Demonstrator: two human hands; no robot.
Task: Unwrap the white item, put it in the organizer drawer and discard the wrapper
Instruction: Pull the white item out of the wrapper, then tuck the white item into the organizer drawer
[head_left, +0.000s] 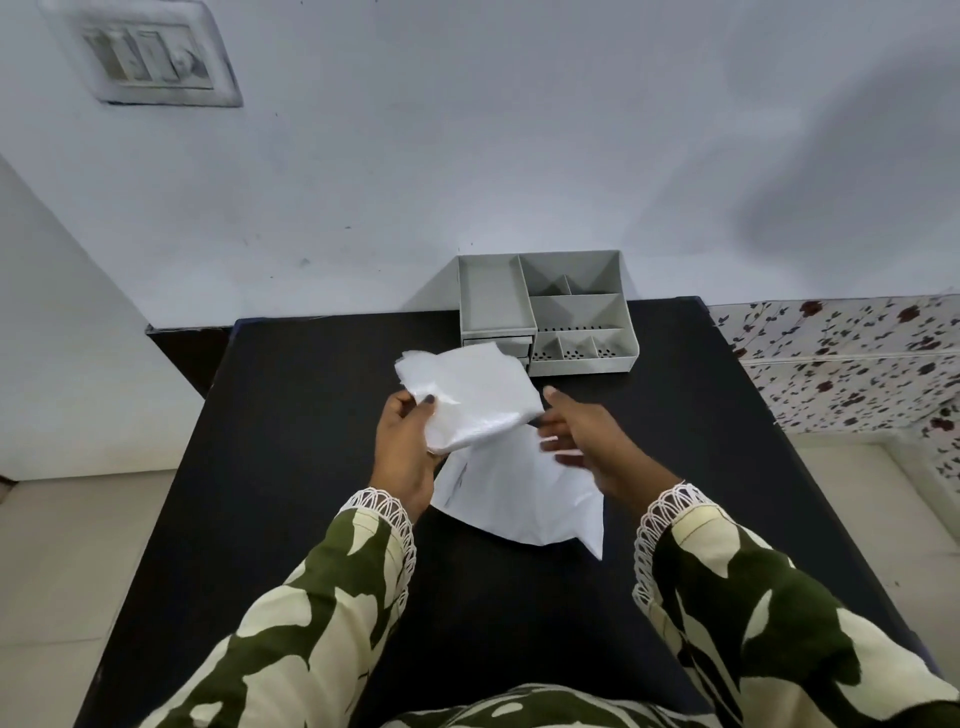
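My left hand (405, 447) grips a white bubble-wrap-like bundle (472, 397), held just above the black table. Below it a flat white plastic wrapper (524, 499) lies on the table. My right hand (582, 436) hovers over the wrapper's upper edge with fingers spread, beside the bundle; whether it touches either one is unclear. The grey organizer (608, 348) stands at the table's far edge, and the bundle hides most of its small drawers at the lower left.
The black table (291, 467) reaches to a white wall behind. A floral-patterned surface (841, 364) lies to the right of the table, and pale floor shows on both sides. A switch plate (148, 57) is high on the wall.
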